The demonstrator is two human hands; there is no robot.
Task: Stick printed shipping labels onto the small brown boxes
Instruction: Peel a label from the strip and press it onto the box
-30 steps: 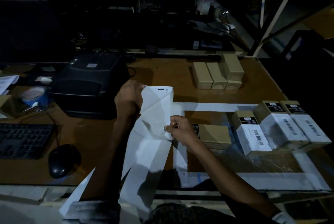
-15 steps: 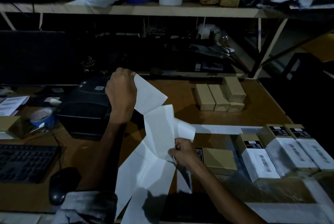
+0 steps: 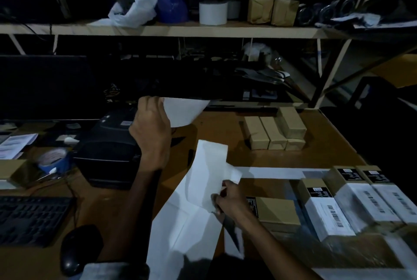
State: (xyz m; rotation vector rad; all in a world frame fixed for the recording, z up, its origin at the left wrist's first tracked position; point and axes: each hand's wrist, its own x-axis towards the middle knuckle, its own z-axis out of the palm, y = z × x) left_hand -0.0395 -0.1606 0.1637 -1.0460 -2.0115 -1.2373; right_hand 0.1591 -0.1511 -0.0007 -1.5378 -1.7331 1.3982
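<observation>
The left hand [image 3: 151, 135] was raised in the middle of the frame, its fingers curled round one peeled label [image 3: 184, 110], which curved white out from the fist against the dark shelf space. Lower and to the right, the right hand [image 3: 232, 199] pinched the edge of the backing strip [image 3: 191, 212], a long white folded run of paper that fell toward the bottom edge of the frame. The two papers were apart.

Just right of that hand lay an unlabelled brown box [image 3: 276, 210] on the wooden table [image 3: 216, 128], a dark printed panel on its near end. Further right, along the right edge of the frame, three labelled boxes [image 3: 352, 203] stood side by side, touching, each with a white barcode label on top. They seemed to sit on clear plastic film, though the light was too dim to be sure. Toward the upper right of the table, a cluster of plain boxes [image 3: 274, 131] waited, packed close.

At left of centre sat a black label printer [image 3: 110, 151]; left of it a blue tape roll [image 3: 53, 160], a keyboard [image 3: 29, 220] and a mouse [image 3: 77, 248] in the lower left. On the shelf [image 3: 180, 30] across the top stood a white label roll [image 3: 213, 12], a white plastic bag [image 3: 133, 6] whose contents were hidden, and two brown paper-wrapped parcels [image 3: 272, 11].
</observation>
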